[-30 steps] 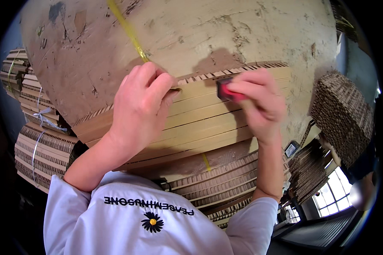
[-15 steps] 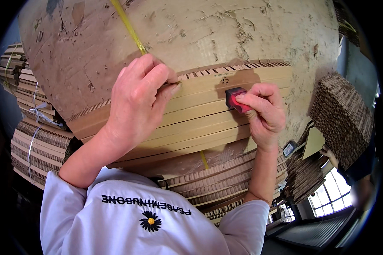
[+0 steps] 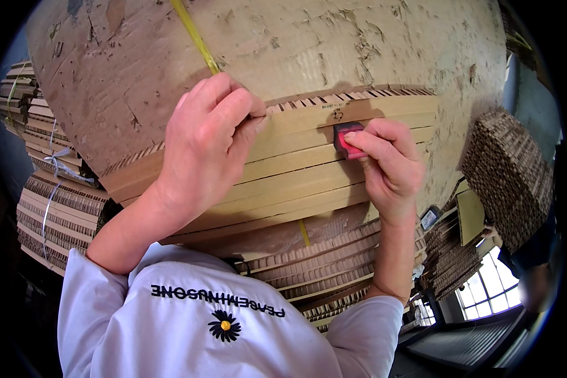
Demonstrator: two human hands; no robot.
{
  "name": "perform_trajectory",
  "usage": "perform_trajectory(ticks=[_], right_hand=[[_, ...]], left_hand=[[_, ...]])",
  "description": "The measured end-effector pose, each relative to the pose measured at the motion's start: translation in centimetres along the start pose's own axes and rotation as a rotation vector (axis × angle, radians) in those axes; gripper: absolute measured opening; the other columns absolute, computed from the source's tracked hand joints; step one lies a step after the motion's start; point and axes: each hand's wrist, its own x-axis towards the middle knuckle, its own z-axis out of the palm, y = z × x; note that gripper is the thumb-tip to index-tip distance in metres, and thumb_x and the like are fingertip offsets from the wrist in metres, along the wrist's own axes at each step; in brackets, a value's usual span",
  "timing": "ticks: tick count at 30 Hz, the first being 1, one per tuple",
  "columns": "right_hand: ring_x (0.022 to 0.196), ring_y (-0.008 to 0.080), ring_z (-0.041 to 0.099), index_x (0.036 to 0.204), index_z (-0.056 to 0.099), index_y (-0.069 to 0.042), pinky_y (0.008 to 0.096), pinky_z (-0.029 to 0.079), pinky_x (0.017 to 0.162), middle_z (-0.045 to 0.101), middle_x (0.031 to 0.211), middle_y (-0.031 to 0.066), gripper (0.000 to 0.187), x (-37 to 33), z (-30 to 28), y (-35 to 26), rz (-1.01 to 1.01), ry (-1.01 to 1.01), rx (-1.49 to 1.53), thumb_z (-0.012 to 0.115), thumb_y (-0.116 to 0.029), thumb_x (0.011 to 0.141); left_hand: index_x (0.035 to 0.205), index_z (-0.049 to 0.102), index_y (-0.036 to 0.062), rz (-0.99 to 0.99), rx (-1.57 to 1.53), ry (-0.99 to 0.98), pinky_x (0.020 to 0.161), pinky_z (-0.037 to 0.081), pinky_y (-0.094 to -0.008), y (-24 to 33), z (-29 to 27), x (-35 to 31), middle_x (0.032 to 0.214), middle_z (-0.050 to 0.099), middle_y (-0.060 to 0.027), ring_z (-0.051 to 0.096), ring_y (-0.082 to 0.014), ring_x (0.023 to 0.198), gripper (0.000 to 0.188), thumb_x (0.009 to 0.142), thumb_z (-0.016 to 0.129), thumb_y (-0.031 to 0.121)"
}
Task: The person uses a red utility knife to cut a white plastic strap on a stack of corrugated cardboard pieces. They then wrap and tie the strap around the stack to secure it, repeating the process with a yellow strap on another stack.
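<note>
Several tan honeycomb cardboard strips [image 3: 309,160] lie side by side in front of me, on a worn brown board. My right hand [image 3: 394,167] pinches a small red-and-black hand stamp [image 3: 353,140] just above the strips; whether its face touches them is hidden. Beyond the stamp, a small black printed mark [image 3: 338,115] shows on the farthest strip. My left hand [image 3: 211,135] is closed at that strip's far edge, fingertips pressed together there; what sits between them is hidden. A yellow strap [image 3: 195,34] runs from the far side down to the left hand and reappears at the strips' near side.
Bundled honeycomb cardboard [image 3: 60,214], tied with white cord, stands at the left. More strips [image 3: 321,258] are stacked close to my body. A tall honeycomb stack [image 3: 510,176] rises at the right, with another person's arm [image 3: 492,234] near it and a window [image 3: 491,283] below.
The hand stamp has turned in my right hand, with more of its red top showing, and has moved slightly away from me. My left hand stays at the strip's far edge.
</note>
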Motion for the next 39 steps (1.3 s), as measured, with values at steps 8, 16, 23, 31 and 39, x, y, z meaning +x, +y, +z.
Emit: perform_trajectory(ticks=[8, 16, 23, 31, 39], right_hand=[[0.078, 0.0214, 0.060, 0.092, 0.071, -0.003, 0.0280, 0.049, 0.069, 0.060, 0.089, 0.0080, 0.030, 0.0, -0.2, 0.0, 0.009, -0.037, 0.005, 0.065, 0.015, 0.069], [0.080, 0.0194, 0.060, 0.092, 0.071, -0.003, 0.0258, 0.048, 0.068, 0.060, 0.091, 0.0074, 0.028, -0.4, -0.5, -0.2, 0.093, 0.004, 0.176, 0.065, 0.015, 0.073], [0.081, 0.0173, 0.059, 0.094, 0.073, -0.005, 0.0258, 0.047, 0.068, 0.060, 0.093, 0.0051, 0.026, -3.2, -1.0, -1.0, 0.113, 0.040, 0.225, 0.071, 0.011, 0.073], [0.076, 0.0180, 0.059, 0.093, 0.073, -0.006, 0.0276, 0.048, 0.065, 0.062, 0.086, 0.0048, 0.032, -2.7, -0.3, -0.3, 0.050, 0.019, 0.157, 0.072, 0.011, 0.067], [0.074, 0.0221, 0.059, 0.091, 0.071, -0.005, 0.0294, 0.048, 0.064, 0.061, 0.086, 0.0070, 0.031, -2.4, -0.2, -0.4, 0.008, -0.030, 0.019, 0.070, 0.011, 0.065]], left_hand=[[0.084, 0.055, -0.0008, 0.075, 0.130, 0.062, 0.064, 0.044, -0.0288, -0.2, -3.7, 2.7, 0.079, 0.051, -0.0076, 0.052, -0.0173, 0.072, 0.011, 0.082, 0.065, -0.005], [0.086, 0.058, 0.0025, 0.198, 0.256, 0.147, 0.068, 0.047, -0.0411, 0.2, -4.2, 0.6, 0.089, 0.056, -0.0129, 0.056, -0.0335, 0.081, 0.023, 0.070, 0.075, 0.003], [0.087, 0.057, 0.0005, 0.115, 0.141, -0.119, 0.068, 0.047, -0.0377, -0.2, -1.7, -3.0, 0.087, 0.053, -0.0120, 0.055, -0.0300, 0.080, 0.020, 0.073, 0.071, -0.002], [0.087, 0.057, 0.0017, 0.082, 0.124, -0.130, 0.071, 0.046, -0.0379, -0.4, -1.6, -3.1, 0.087, 0.053, -0.0119, 0.055, -0.0297, 0.081, 0.019, 0.074, 0.070, -0.003], [0.093, 0.056, 0.0020, 0.098, 0.120, -0.175, 0.074, 0.046, -0.0383, -0.4, -2.0, -3.1, 0.093, 0.054, -0.0130, 0.055, -0.0318, 0.087, 0.027, 0.072, 0.074, 0.002]])
